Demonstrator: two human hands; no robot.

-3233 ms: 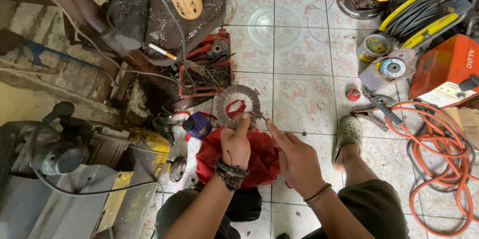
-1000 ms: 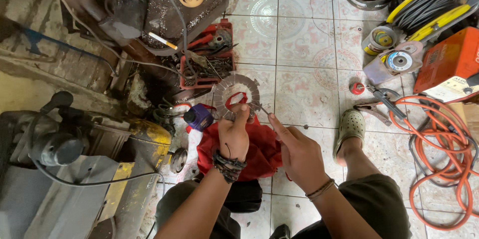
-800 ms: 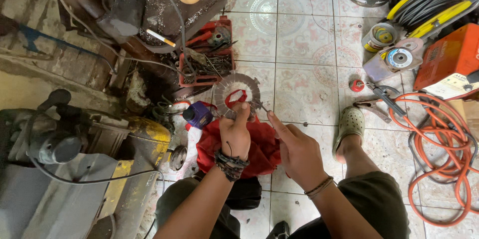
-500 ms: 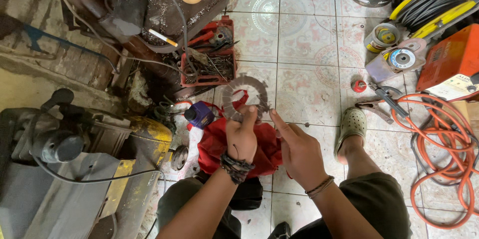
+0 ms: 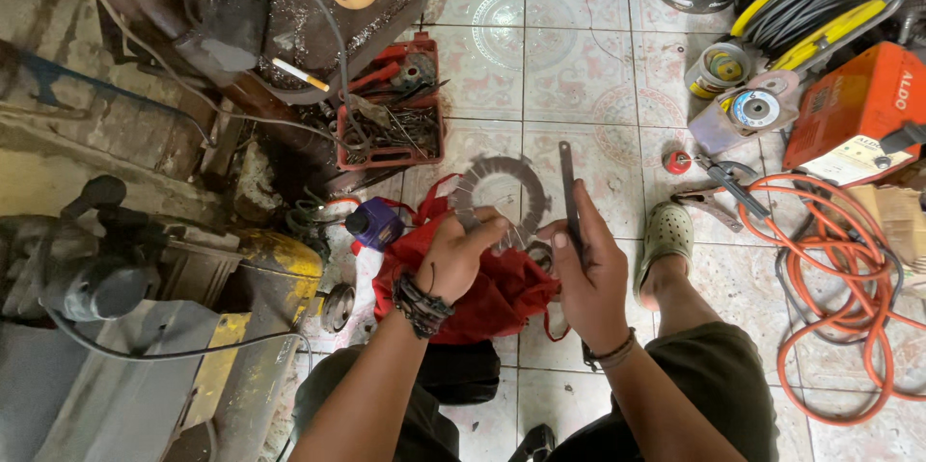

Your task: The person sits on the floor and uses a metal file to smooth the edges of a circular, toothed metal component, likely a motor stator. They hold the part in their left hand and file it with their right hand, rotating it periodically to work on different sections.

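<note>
While the left hand (image 5: 461, 255) pinches the toothed metal ring (image 5: 500, 197) by its lower edge, fingers closed on it, the right hand (image 5: 588, 269) is wrapped around a thin dark metal bar (image 5: 569, 194) pointing to 12 o'clock. Ring sits above the red bag (image 5: 487, 293), at 9 o'clock from the bar. Risk: edge grip is thin, so the ring could slip and drop onto the tiled floor (image 5: 579, 67); its teeth could nick fingers if the bar knocks it.

Bare forearms, dark beaded wristbands (image 5: 421, 304) — dark trousers (image 5: 719, 385), pale green clog (image 5: 663, 235)
</note>
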